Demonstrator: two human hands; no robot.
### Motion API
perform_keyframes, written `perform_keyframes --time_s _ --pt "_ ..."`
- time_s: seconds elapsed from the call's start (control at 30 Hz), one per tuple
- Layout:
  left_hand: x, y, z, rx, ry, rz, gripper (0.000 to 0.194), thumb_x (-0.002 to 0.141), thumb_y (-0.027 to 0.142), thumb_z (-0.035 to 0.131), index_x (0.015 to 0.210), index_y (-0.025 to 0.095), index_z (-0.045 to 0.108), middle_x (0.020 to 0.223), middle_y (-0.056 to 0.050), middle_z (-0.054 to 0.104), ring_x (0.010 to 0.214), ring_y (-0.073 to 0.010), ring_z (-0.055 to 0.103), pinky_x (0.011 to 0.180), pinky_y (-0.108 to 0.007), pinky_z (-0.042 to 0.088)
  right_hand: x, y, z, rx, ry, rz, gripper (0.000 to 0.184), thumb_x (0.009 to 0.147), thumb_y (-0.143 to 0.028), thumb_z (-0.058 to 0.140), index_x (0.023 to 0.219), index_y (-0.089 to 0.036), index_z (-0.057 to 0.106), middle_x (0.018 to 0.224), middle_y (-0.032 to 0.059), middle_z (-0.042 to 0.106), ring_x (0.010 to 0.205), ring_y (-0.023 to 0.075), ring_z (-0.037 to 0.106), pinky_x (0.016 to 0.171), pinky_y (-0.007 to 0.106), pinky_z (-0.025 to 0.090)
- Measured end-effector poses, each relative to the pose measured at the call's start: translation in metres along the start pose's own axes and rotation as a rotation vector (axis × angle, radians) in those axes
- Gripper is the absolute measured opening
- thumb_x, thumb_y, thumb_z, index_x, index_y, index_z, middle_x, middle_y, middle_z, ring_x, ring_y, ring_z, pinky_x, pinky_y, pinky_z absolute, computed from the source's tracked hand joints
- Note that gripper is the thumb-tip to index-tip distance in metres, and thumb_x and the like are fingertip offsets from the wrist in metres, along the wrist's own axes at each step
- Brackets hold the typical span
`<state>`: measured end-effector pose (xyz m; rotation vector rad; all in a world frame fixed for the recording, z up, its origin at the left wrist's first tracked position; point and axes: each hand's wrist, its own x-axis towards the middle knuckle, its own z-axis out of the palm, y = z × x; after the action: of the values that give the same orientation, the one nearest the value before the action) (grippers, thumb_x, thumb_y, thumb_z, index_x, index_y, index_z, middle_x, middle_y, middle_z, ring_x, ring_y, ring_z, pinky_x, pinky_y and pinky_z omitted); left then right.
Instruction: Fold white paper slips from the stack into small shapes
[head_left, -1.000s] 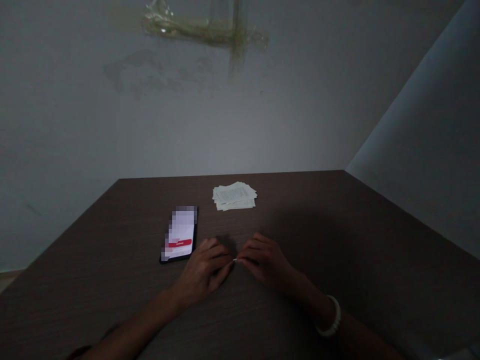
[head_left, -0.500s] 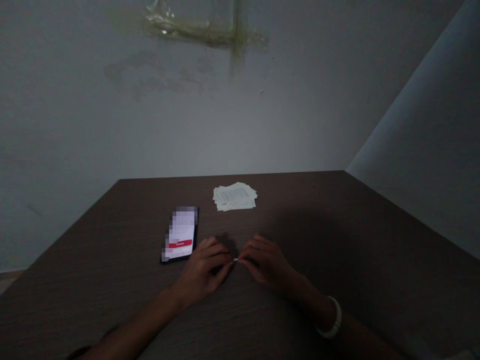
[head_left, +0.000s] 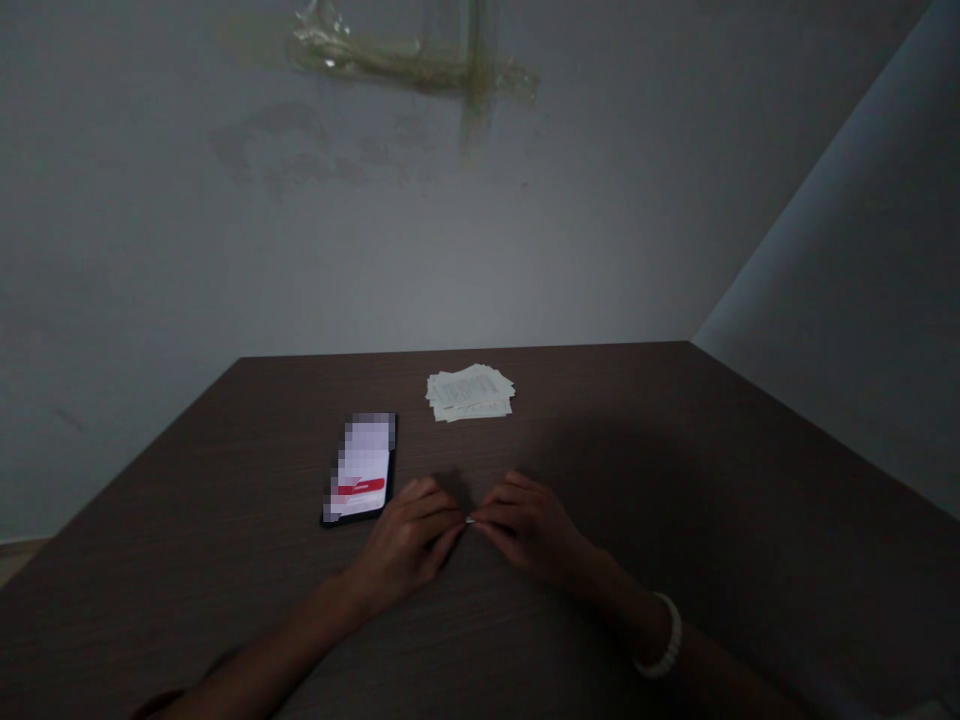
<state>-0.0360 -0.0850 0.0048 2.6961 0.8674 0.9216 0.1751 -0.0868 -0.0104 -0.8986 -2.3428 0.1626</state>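
My left hand (head_left: 409, 545) and my right hand (head_left: 529, 525) rest on the dark wooden table (head_left: 675, 480), fingertips meeting. Between them they pinch a tiny pale thing (head_left: 469, 520); it is too small and dim to name. Both hands have curled fingers. A white bracelet (head_left: 664, 640) circles my right wrist. Just left of my left hand lies a phone (head_left: 361, 467) with its screen lit.
A small untidy stack of printed paper slips (head_left: 470, 392) lies farther back on the table, beyond my hands. A grey wall with old tape marks (head_left: 420, 60) rises behind the table; another wall closes in on the right.
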Motion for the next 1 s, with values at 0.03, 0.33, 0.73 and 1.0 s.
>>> perform_keyframes --time_s 0.03,0.33,0.73,1.0 --pt "-0.0001 0.0001 0.0001 0.001 -0.001 -0.001 0.019 0.091 0.013 0.050 0.082 0.016 0.067 0.077 -0.004 0.064 0.077 -0.0184 0.052 0.069 -0.033 0.042 -0.0001 0.0002 0.0005 -0.002 0.000 -0.002 0.012 0.090 -0.022 0.058 0.084 -0.021 0.068 0.081 0.0017 0.066 0.078 0.0164 0.053 0.071 0.029 0.041" --pt "-0.0011 0.0008 0.0003 -0.021 -0.005 0.000 0.017 0.091 0.014 0.050 0.085 0.016 0.066 0.078 -0.004 0.063 0.078 -0.0182 0.052 0.071 -0.032 0.041 0.0021 -0.0017 0.0016 -0.003 0.006 -0.039 0.008 0.086 -0.016 0.059 0.079 -0.018 0.062 0.077 0.0019 0.066 0.074 0.0154 0.055 0.074 0.029 0.042" --pt "-0.0023 -0.0035 0.0018 -0.031 0.005 -0.065 0.015 0.091 0.014 0.049 0.090 0.017 0.064 0.083 -0.005 0.063 0.081 -0.0191 0.051 0.072 -0.032 0.043 0.0018 0.0009 -0.0037 0.033 0.066 -0.010 0.007 0.085 -0.016 0.057 0.080 -0.018 0.062 0.079 0.0025 0.066 0.076 0.0165 0.054 0.073 0.029 0.041" --pt "-0.0032 -0.0016 -0.0004 -0.023 -0.003 -0.066 0.017 0.091 0.014 0.046 0.088 0.016 0.063 0.083 -0.005 0.062 0.081 -0.0193 0.051 0.074 -0.033 0.043 0.0014 -0.0010 -0.0016 0.074 0.051 0.034 0.005 0.086 -0.018 0.059 0.084 -0.019 0.063 0.081 0.0019 0.066 0.077 0.0160 0.054 0.074 0.029 0.041"
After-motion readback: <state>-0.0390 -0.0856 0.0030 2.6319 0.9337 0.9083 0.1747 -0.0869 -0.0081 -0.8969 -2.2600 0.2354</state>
